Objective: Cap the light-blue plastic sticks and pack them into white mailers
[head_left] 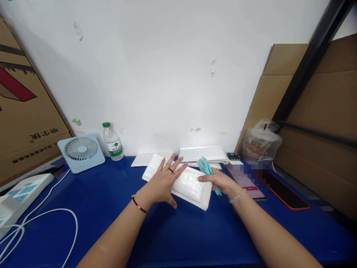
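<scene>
A white padded bubble mailer (189,184) lies at a slant over the middle of the table. My left hand (164,178) is spread across it, fingers apart and a dark ring on one of them; whether the palm presses on it I cannot tell. At the mailer's right end, my right hand (219,180) is closed, its thumb on top of the mailer. The same hand also holds a bundle of thin turquoise plastic sticks (205,165), which poke out above and below the fingers. Their exact kind is too small to make out.
More flat white mailers (202,153) lie against the wall. To the left are a light blue fan (81,152), a water bottle (113,143), a power strip (25,191) and loose white cable. On the right lie two phones (287,191), with a bagged drink cup (260,145) behind.
</scene>
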Tool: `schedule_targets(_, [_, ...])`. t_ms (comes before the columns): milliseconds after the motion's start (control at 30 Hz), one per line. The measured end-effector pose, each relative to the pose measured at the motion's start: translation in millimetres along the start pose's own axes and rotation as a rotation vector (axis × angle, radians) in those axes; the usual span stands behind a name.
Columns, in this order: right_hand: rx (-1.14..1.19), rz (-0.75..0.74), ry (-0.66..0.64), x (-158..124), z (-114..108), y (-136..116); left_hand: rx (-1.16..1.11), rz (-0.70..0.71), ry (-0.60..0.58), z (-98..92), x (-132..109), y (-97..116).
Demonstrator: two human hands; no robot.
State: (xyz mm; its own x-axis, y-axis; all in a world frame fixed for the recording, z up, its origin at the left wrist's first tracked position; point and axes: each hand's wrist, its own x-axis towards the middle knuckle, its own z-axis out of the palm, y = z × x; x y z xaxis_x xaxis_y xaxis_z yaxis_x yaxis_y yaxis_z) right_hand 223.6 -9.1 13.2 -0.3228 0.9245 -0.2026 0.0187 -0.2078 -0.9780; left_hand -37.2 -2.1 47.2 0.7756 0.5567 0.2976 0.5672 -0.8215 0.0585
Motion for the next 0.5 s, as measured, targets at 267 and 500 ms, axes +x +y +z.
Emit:
schedule_targets(267, [-0.006, -0.053, -0.041, -1, -4, -3, 0.053, -0.118, -0.046, 19.9, 7, 9])
schedule_targets(500, [0.02, -0.159, 0.203, -2, -2, -6, -0.066, -0.199, 0.002, 20.5, 5, 3])
